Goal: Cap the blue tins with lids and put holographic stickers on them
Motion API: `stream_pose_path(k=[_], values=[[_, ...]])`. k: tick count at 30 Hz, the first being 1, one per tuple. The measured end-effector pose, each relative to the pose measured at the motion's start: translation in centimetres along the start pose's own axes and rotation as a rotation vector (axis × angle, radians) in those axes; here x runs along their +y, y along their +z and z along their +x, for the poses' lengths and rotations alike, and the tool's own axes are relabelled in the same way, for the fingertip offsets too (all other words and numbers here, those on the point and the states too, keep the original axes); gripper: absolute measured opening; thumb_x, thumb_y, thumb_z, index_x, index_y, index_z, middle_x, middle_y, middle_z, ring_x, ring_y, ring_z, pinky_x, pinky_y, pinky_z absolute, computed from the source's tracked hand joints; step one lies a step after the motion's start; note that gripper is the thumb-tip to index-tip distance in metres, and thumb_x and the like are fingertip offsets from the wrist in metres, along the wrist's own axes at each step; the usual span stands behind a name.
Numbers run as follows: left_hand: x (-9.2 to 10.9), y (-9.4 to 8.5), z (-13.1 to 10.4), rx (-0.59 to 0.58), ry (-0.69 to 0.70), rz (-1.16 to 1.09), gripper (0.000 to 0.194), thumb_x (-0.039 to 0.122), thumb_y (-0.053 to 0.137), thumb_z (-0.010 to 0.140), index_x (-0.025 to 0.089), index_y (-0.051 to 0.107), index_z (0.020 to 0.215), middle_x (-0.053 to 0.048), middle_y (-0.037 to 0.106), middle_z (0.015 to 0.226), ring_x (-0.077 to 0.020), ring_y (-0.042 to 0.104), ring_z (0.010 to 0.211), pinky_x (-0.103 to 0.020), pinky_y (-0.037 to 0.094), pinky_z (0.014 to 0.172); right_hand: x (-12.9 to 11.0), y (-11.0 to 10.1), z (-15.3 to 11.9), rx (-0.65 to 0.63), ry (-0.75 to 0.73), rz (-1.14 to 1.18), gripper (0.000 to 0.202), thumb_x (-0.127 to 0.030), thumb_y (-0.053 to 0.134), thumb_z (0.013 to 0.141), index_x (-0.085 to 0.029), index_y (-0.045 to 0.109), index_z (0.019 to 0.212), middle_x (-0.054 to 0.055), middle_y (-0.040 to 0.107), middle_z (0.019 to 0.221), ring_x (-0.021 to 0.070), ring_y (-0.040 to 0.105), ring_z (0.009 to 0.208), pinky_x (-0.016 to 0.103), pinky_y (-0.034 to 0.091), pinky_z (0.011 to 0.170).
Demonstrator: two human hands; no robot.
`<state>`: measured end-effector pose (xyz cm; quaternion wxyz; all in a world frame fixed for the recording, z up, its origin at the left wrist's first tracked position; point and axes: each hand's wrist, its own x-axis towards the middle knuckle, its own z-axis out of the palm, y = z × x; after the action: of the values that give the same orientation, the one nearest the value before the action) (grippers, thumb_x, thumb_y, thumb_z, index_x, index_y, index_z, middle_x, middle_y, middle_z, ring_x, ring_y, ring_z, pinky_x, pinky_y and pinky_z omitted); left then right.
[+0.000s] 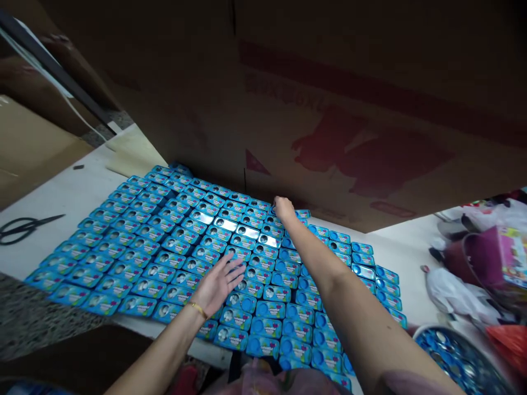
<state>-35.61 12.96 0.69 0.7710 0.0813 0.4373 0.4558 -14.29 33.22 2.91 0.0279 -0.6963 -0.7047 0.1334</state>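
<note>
Rows of small blue tins with printed lids cover the white table. Many on the left and centre show a pale or dark round spot, while those on the right have a plain blue circle. My left hand, with a gold bracelet at the wrist, hovers palm up over the middle rows, fingers spread and holding nothing. Stretched to the back row beside the large cardboard box, my right hand has its fingers curled at a tin; what lies inside them is too small to make out.
A large cardboard box rises behind the tins. Black scissors lie at the left. On the right are a tub of blue and silver pieces, a white plastic bag and a red bag.
</note>
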Motion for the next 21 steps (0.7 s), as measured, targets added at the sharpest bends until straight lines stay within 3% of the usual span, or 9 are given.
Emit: stream_pose_path(k=[3, 7, 10, 12, 14, 17, 19, 21], values=[[-0.2, -3.5, -2.1, 0.066, 0.007, 0.035, 0.042, 0.034, 0.052, 0.079, 0.022, 0.047, 0.119, -0.012, 0.052, 0.123, -0.0239, 0.051, 0.111, -0.039, 0.039, 0.095, -0.8, 0.1, 2.2, -0.132, 0.066, -0.069, 0.04, -0.016, 0.065, 0.067, -0.014, 0.059, 0.106, 0.014, 0.062, 0.102, 0.0242, 0.058, 0.095, 0.029, 0.045, 0.076], [0.2, -7.2, -5.4, 0.143, 0.021, 0.063, 0.047, 0.037, 0.054, 0.077, 0.023, 0.047, 0.121, -0.011, 0.052, 0.123, -0.0245, 0.05, 0.111, -0.039, 0.039, 0.095, -1.3, -0.2, 4.2, -0.243, 0.117, -0.084, 0.035, -0.017, 0.073, 0.057, -0.013, 0.066, 0.09, 0.013, 0.065, 0.091, 0.0243, 0.061, 0.084, 0.03, 0.047, 0.07], [0.2, -8.4, -7.5, 0.185, 0.064, 0.122, 0.047, 0.04, 0.056, 0.075, 0.023, 0.05, 0.118, -0.011, 0.054, 0.12, -0.025, 0.052, 0.109, -0.039, 0.042, 0.092, -1.5, -0.7, 4.3, -0.255, 0.108, -0.089, 0.035, -0.014, 0.073, 0.054, -0.012, 0.067, 0.089, 0.013, 0.064, 0.09, 0.0249, 0.061, 0.084, 0.032, 0.047, 0.071], [-0.3, -8.5, -8.1, 0.211, 0.111, 0.227, 0.046, 0.04, 0.059, 0.073, 0.021, 0.053, 0.115, -0.011, 0.058, 0.115, -0.0246, 0.055, 0.104, -0.038, 0.044, 0.088, -1.3, -0.5, 2.9, -0.217, 0.069, -0.09, 0.037, -0.015, 0.069, 0.06, -0.014, 0.064, 0.097, 0.013, 0.062, 0.1, 0.025, 0.059, 0.091, 0.032, 0.045, 0.076], [-1.3, -8.2, -7.7, 0.215, 0.162, 0.412, 0.045, 0.039, 0.06, 0.071, 0.019, 0.055, 0.111, -0.011, 0.062, 0.107, -0.0234, 0.058, 0.097, -0.036, 0.046, 0.083, -0.3, 0.3, 0.2, -0.072, -0.02, -0.029, 0.038, -0.018, 0.061, 0.07, -0.019, 0.059, 0.108, 0.011, 0.057, 0.111, 0.023, 0.055, 0.099, 0.031, 0.042, 0.081], [-3.1, -7.4, -5.5, 0.142, 0.291, 0.834, 0.039, 0.042, 0.058, 0.072, 0.017, 0.06, 0.102, -0.009, 0.065, 0.096, -0.0222, 0.06, 0.089, -0.034, 0.047, 0.076, 3.6, 2.2, -6.9, 0.262, -0.156, 0.238, 0.034, -0.026, 0.049, 0.079, -0.021, 0.055, 0.112, 0.008, 0.056, 0.111, 0.019, 0.054, 0.098, 0.029, 0.042, 0.082], [-4.1, -6.6, -3.5, 0.081, 0.483, 1.1, 0.033, 0.041, 0.055, 0.074, 0.018, 0.063, 0.096, -0.007, 0.063, 0.096, -0.0202, 0.058, 0.09, -0.033, 0.045, 0.08, 7.5, 3.4, -13.1, 0.366, -0.14, 0.413, 0.03, -0.032, 0.045, 0.081, -0.018, 0.06, 0.102, 0.008, 0.061, 0.098, 0.0182, 0.057, 0.088, 0.029, 0.044, 0.077], [-4.9, -5.6, -1.8, -0.011, 0.646, 1.339, 0.028, 0.038, 0.052, 0.077, 0.019, 0.063, 0.094, -0.006, 0.061, 0.092, -0.0179, 0.057, 0.084, -0.032, 0.045, 0.078, 12.1, 4.2, -19.8, 0.403, -0.032, 0.512, 0.031, -0.038, 0.047, 0.078, -0.017, 0.065, 0.091, 0.007, 0.064, 0.09, 0.0186, 0.058, 0.081, 0.03, 0.045, 0.073]])
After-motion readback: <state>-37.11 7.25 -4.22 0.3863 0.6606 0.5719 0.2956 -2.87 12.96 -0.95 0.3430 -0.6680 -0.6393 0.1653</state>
